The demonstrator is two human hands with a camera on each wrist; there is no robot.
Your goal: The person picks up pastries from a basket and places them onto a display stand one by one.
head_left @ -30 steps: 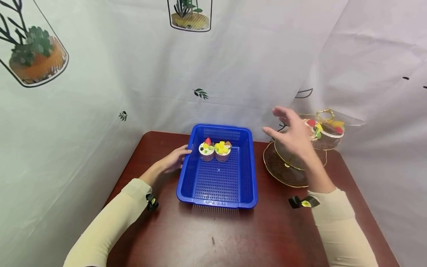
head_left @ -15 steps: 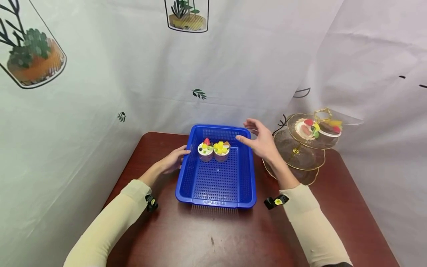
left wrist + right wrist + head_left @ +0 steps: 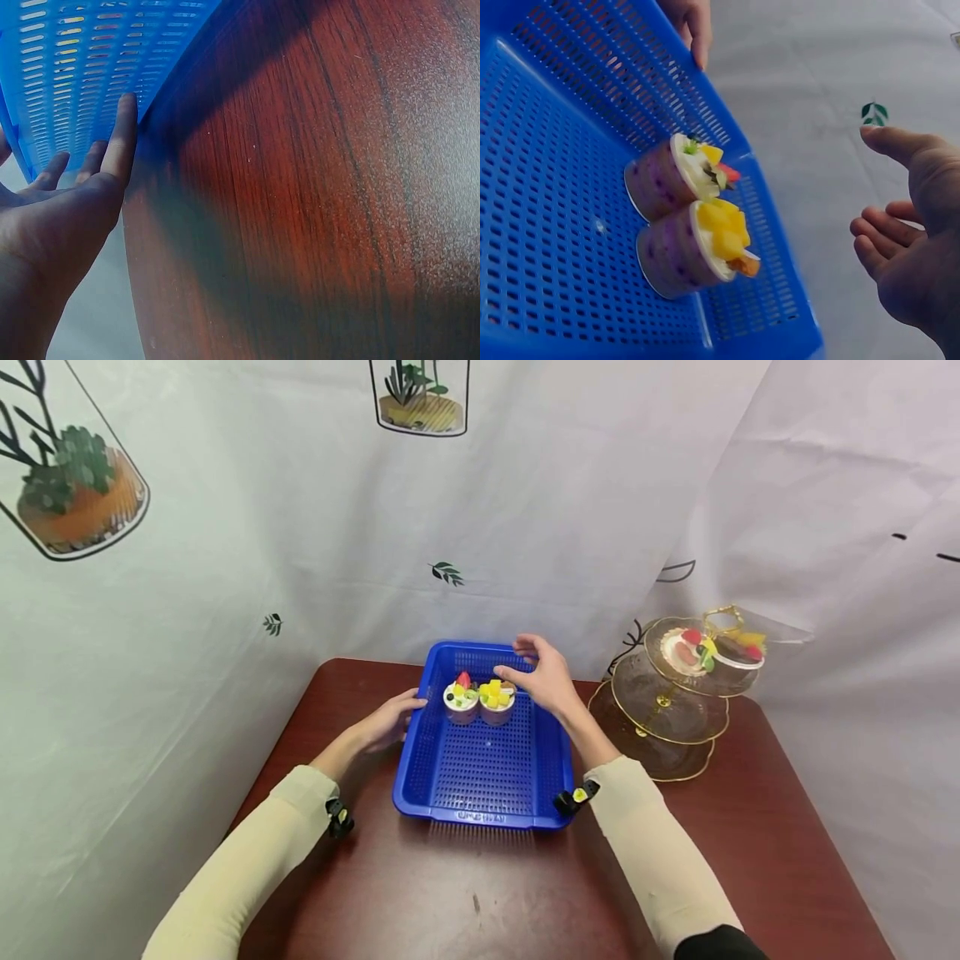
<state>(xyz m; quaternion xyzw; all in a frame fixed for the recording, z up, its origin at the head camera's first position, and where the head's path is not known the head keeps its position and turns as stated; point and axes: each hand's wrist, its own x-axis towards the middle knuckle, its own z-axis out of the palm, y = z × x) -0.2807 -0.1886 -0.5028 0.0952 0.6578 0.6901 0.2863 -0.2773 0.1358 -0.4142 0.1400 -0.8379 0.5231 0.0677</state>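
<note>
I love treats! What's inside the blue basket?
Two fruit-topped dessert cups stand side by side at the far end of the blue basket. The right hand covers part of the far corner.

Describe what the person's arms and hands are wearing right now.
Both arms wear long, close-fitting cream sleeves. The left hand and right hand are bare. A small black device sits at each wrist; the right one carries a yellow mark.

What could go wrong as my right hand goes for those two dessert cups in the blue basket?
The two cups stand touching, so the open right hand closing on the nearer one could tip the other. Their loose-looking fruit toppings might get knocked off. The left hand only rests against the blue basket, so the basket may slide.
</note>
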